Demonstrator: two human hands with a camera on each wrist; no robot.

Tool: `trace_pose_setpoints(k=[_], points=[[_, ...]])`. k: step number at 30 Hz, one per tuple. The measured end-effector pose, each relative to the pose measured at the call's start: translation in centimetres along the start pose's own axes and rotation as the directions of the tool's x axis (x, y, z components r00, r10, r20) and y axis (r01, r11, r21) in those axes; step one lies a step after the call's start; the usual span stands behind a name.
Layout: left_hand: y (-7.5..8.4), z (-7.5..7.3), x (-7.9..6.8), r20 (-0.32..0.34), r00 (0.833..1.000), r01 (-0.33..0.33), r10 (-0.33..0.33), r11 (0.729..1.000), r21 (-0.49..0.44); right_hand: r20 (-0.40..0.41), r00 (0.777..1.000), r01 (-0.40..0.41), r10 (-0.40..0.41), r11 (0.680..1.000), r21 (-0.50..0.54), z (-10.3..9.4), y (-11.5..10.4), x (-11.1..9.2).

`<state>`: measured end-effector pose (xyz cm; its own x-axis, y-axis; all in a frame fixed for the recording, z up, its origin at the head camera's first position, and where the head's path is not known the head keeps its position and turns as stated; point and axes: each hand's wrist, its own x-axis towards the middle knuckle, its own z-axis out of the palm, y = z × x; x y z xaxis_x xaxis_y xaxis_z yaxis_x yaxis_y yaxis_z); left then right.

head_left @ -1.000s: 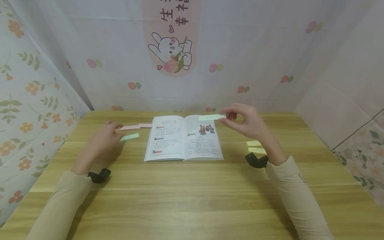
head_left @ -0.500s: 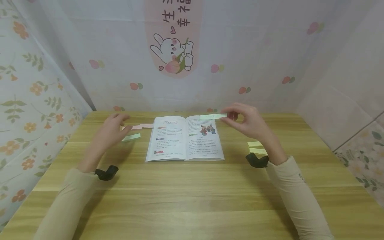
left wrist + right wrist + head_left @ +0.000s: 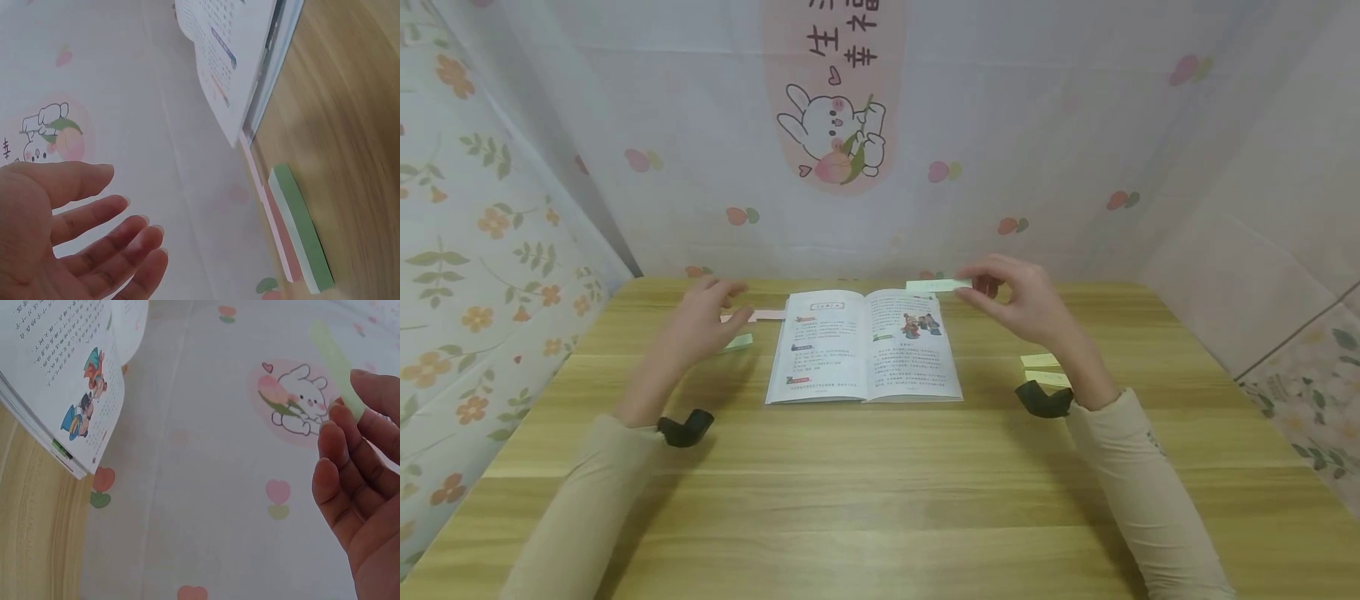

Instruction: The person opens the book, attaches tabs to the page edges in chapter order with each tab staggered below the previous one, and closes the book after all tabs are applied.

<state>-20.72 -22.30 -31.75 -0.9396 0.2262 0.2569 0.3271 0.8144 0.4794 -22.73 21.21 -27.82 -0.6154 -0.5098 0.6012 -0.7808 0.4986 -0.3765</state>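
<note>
An open book (image 3: 820,367) with printed pages lies at the back middle of the table. Above its right page's top corner, my right hand (image 3: 1022,302) pinches a pale green sticky note strip (image 3: 927,286) between thumb and fingers; the strip (image 3: 334,359) points away from the palm in the right wrist view. Left of the book, my left hand (image 3: 703,318) hovers with loosely bent fingers and holds nothing. Under it lie a green sticky note pad (image 3: 301,228) and pink sticky note pads (image 3: 281,240), partly hidden by the hand in the head view.
Two yellow sticky note pads (image 3: 1039,361) lie right of the book, near my right wrist. A white printed curtain (image 3: 1037,125) hangs behind the table's back edge. Wooden tabletop (image 3: 865,483) stretches in front of the book.
My left hand has moved right from the left ends of the pink and green pads toward the book. The right hand has shifted slightly up and right with the pale green strip.
</note>
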Motion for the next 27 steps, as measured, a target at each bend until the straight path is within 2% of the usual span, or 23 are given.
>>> trace_pose_setpoints(k=[7,18,27], points=[[1.1,0.5,0.6,0.027,0.999,0.024,-0.023,1.0,-0.005,-0.003,1.0,-0.017,0.017,1.0,-0.003,0.0,0.1,0.1],[2.5,2.3,1.7,0.059,0.998,0.013,-0.013,1.0,0.001,0.015,0.999,-0.038,0.037,0.999,0.006,0.0,0.4,0.2],[3.9,4.0,2.6,0.049,0.997,-0.056,0.057,0.998,-0.023,0.035,0.996,-0.078,0.078,0.997,-0.002,0.3,1.3,0.0]])
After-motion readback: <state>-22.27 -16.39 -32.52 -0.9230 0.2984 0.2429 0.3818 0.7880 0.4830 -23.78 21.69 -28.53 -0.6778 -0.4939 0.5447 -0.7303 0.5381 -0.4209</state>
